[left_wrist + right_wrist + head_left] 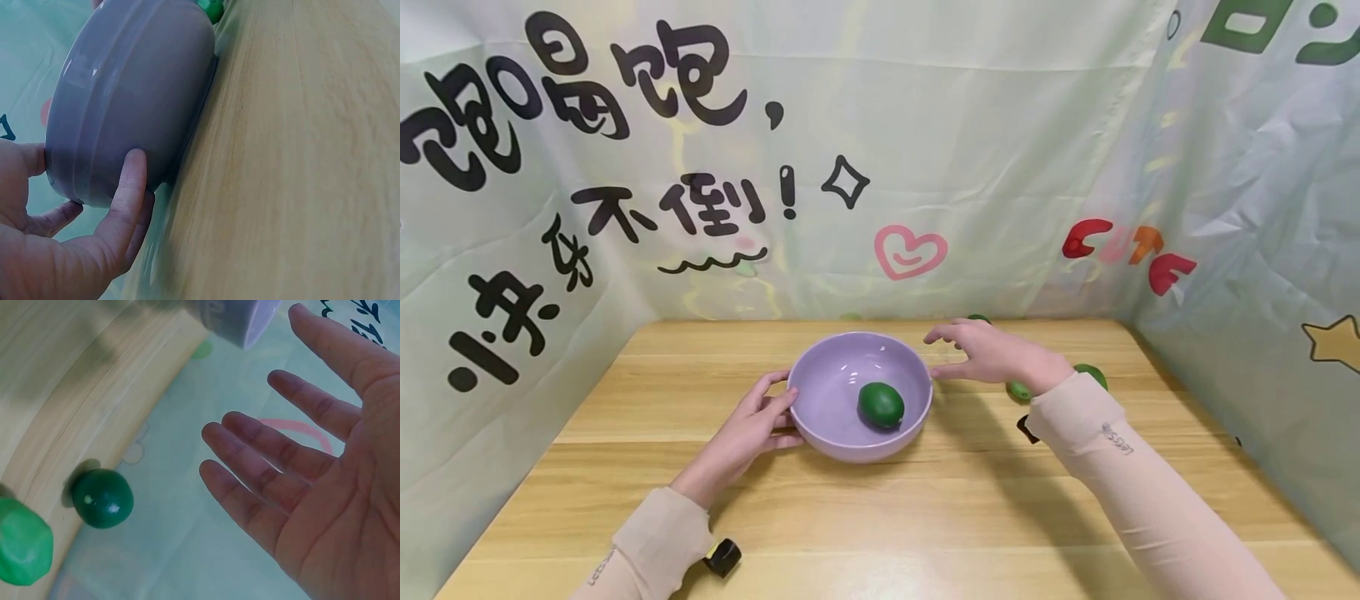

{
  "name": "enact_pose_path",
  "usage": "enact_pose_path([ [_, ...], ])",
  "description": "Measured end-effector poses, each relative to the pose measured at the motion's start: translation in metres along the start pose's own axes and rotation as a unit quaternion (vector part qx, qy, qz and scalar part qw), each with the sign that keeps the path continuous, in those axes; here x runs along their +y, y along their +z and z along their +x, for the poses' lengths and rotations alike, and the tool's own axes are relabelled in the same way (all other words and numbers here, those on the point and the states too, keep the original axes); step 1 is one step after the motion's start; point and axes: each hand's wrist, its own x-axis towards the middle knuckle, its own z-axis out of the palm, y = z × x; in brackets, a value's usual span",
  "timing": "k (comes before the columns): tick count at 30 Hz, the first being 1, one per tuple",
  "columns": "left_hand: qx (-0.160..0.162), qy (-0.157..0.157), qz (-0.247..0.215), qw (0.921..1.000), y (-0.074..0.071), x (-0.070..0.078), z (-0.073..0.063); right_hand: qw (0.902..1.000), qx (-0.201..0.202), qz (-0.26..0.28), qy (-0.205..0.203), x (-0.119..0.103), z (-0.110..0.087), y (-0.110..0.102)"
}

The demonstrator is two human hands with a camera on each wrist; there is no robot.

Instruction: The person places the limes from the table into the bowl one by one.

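Observation:
A light purple bowl stands on the wooden table with one dark green, lime-like fruit inside, right of its middle. My left hand holds the bowl at its left side, thumb at the rim and fingers against the outer wall. In the left wrist view the fingers bear on the bowl's outside wall. My right hand is held by the bowl's right rim, palm visible in the right wrist view, fingers spread and nothing in them.
To the right, partly behind my right hand and sleeve, are more green fruits: a dark one and a brighter, faceted one among them. Printed cloth hangs behind the table and along both sides.

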Motion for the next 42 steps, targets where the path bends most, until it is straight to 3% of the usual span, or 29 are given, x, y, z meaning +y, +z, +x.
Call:
enact_pose_path([
  [22,0.001,-0.002,0.001,1.0000,-0.001,-0.001,0.001,0.9969,-0.032,0.000,0.071,0.033,-0.018,-0.007],
  [42,0.004,-0.001,0.003,1.0000,0.000,-0.002,0.001,0.9931,-0.050,-0.011,0.105,0.062,-0.031,-0.006],
])
